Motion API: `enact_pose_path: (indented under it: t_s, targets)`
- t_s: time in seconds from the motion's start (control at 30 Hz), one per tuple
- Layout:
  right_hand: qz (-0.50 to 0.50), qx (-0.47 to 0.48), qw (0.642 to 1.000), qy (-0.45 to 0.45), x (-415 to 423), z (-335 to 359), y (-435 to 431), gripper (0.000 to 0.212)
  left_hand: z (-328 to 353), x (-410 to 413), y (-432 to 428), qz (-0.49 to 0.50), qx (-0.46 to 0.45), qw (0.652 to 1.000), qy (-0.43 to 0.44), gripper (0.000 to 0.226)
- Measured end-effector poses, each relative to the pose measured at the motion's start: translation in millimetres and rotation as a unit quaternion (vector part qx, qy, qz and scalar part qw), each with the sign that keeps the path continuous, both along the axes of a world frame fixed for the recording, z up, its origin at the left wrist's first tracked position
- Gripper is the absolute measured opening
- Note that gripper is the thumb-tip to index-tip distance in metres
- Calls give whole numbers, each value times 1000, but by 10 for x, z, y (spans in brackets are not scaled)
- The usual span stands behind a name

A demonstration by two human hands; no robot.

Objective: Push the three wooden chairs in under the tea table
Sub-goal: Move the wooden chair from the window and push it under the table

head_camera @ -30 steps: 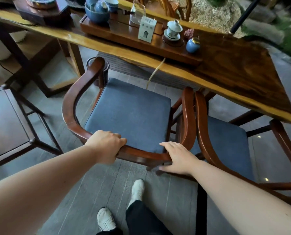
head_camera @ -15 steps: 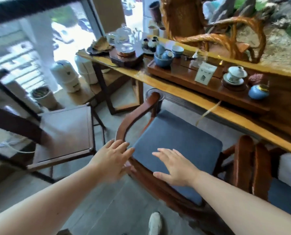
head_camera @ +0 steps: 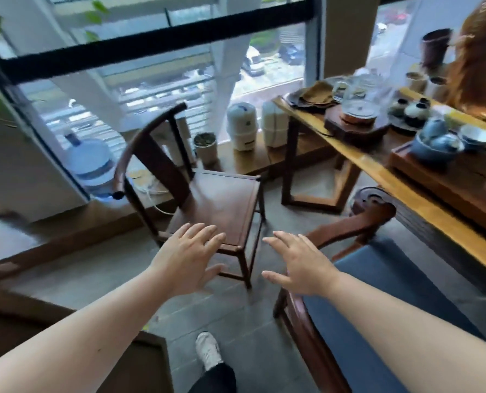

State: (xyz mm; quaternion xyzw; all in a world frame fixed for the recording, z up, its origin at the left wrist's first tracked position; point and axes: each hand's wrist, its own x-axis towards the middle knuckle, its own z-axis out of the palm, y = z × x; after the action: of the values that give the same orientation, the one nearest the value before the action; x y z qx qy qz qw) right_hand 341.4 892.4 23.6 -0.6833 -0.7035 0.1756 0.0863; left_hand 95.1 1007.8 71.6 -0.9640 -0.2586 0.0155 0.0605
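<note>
Both hands empty, fingers spread: left hand (head_camera: 189, 260), right hand (head_camera: 300, 266). Dark wooden chair (head_camera: 208, 199) ahead, well apart from table (head_camera: 406, 191); reach judged intended.

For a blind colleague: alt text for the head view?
Both hands, left and right, reach open and empty toward a bare wooden chair by the window, beside a blue-cushioned chair at the tea table.
</note>
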Motion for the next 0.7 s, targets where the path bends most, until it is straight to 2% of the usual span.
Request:
enact_pose_path:
  t_s: [0.17,0.33,0.5,0.7]
  targets:
    - [32,4,999,-9,-158,18,622,87,-31,-329,529,51,-13,999,-3,65]
    - [19,-6,1000,-11,-394,-71,1306,87,-89,-514,1314,57,-54,997,-16,63]
    - [30,-32,999,-19,-694,-190,1855,77,-96,-658,2034,43,-58,997,-14,61]
    - [45,-46,998,-13,-978,-244,2450,76,-67,-812,2761,61,-61,996,-4,53]
